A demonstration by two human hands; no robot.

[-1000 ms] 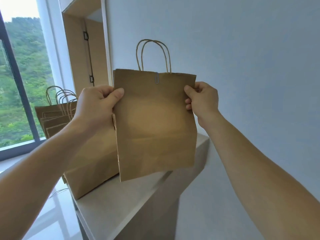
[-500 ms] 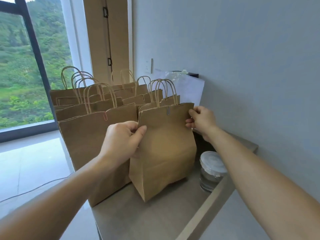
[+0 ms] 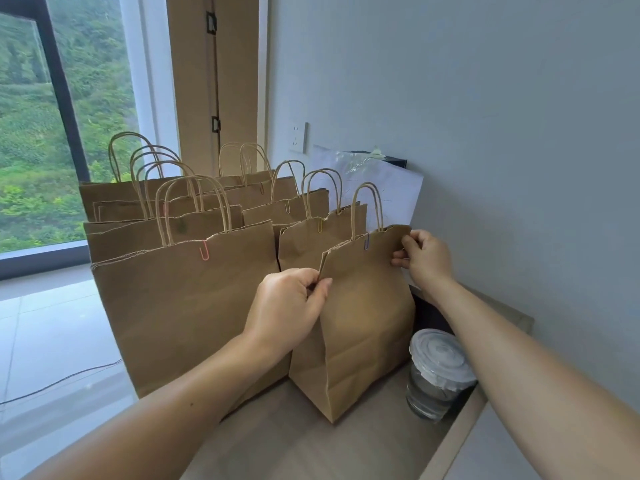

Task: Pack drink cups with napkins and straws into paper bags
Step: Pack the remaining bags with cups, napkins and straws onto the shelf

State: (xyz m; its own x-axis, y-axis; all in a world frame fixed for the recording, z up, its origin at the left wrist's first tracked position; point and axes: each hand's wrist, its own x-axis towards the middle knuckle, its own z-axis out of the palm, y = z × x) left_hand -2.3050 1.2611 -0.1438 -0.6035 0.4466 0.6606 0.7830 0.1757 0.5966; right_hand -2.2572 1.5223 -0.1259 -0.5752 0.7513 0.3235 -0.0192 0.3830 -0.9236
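1. Since 1 s ago you have brought the paper bag [image 3: 367,323] down from in front of the wall. Its base now meets the desk [image 3: 294,438], and a drink cup [image 3: 438,372] has come into sight.
2. Your left hand [image 3: 287,306] pinches the bag's upper left edge, at 10 o'clock on the bag. The thumb lies on the front panel and the fingers curl behind it.
3. Your right hand [image 3: 424,261] pinches the top right corner, at 2 o'clock on the bag, with its fingers curled on the rim.
4. The bag leans a little. Its mouth is folded flat and held by a purple paper clip [image 3: 366,242] next to the upright twisted handles.
5. The drink cup stands upright on the desk at 4 o'clock from the bag, just beside it. It is clear and has a pale lid. You cannot tell whether it touches the bag.
6. A larger bag [image 3: 183,306] with a pink clip [image 3: 204,251] stands at 9 o'clock from the held bag, partly behind your left hand.
7. More handled bags stand in rows from 10 to 12 o'clock. The nearest of them carries a yellow clip [image 3: 320,226].
8. A white sheet [image 3: 391,188] leans on the wall at 12 o'clock, and a wall socket [image 3: 299,137] sits higher, at 11 o'clock.
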